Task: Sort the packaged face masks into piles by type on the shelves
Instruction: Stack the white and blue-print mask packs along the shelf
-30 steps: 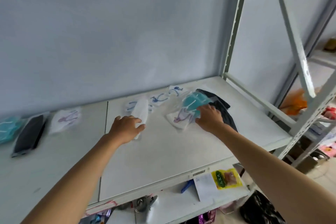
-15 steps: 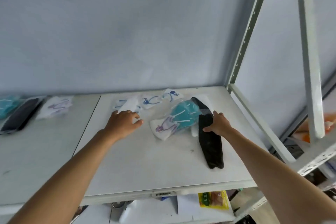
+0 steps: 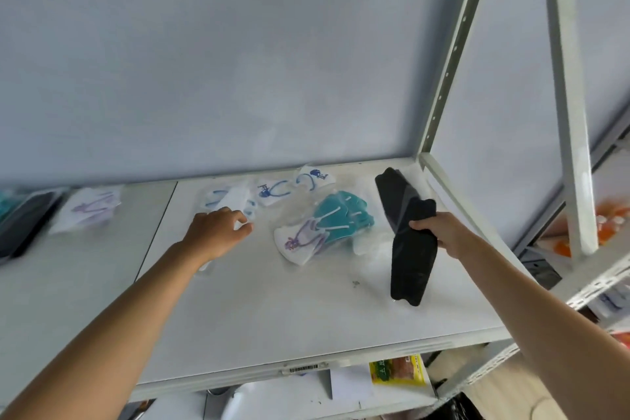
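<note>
left hand (image 3: 218, 232): fingers curled, palm down | right hand (image 3: 439, 232): gripping

Your right hand (image 3: 439, 232) is gripping the black mask packet (image 3: 409, 249), and its fingertips are hiding behind the packet, so you cannot see how far they are wrapping round. Under your left hand (image 3: 213, 232), part of a white packet (image 3: 226, 198) is lying covered; its print is blurring too much to read. Well left of that hand, a dark packet (image 3: 25, 225) and a teal one (image 3: 5, 206) are running off the picture's left edge. Below your right forearm, a yellow packet (image 3: 399, 370) on the lower shelf is showing lettering too small to read.
</note>
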`<state>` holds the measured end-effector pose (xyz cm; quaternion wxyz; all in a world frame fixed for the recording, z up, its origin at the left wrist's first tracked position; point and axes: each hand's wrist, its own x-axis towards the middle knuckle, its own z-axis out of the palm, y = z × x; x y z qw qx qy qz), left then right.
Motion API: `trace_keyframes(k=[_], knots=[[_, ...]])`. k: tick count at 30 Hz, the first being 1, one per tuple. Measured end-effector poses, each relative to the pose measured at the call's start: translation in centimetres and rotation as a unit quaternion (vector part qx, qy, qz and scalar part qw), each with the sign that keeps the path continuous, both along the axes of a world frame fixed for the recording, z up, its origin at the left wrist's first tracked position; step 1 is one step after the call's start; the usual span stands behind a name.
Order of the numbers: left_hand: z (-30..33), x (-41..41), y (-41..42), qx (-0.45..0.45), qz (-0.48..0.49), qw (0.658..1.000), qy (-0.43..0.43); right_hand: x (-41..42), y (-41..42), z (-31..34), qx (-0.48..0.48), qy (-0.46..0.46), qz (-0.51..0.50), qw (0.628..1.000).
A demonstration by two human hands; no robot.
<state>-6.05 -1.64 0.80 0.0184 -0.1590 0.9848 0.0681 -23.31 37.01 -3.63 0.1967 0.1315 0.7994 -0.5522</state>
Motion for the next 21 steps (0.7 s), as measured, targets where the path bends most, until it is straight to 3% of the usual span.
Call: trace_keyframes(k=[4,7,9,11,14,15,17,19,21], knots=[[0.0,-0.6,1.6,0.064,0.002,0.998,0.005,1.9,-0.3,1.6,-0.067,0.099,-0.078,0.99],[0.1,-1.5,3.5,0.244,0.022,0.968,0.049,4.9,-3.3,3.7,-0.098,0.183,-0.023,0.978],[0.5,-2.0,5.3,0.404,0.025,0.911,0.081,7.0,-6.0,4.5,-0.123,0.209,0.071,0.968],[1.0,-2.5,7.2,0.552,0.053,0.828,0.082,8.7,-8.7,4.5,-0.109,0.211,0.166,0.957],[1.3,-2.8,8.6,0.664,0.103,0.726,0.145,10.0,-11.8,3.6,-0.022,0.177,0.279,0.944],[1.3,-2.6,8.6,0.661,0.116,0.719,0.182,10.1,-12.3,3.3,0.003,0.17,0.298,0.939],[1.0,-2.0,8.1,0.604,0.121,0.757,0.219,10.0,-12.8,2.7,0.033,0.172,0.306,0.936],[0.5,-1.1,7.7,0.536,0.09,0.817,0.195,9.8,-12.9,2.5,0.031,0.184,0.29,0.939],[-0.4,-0.6,7.3,0.531,0.05,0.835,0.134,9.8,-13.4,2.8,0.012,0.203,0.266,0.942]])
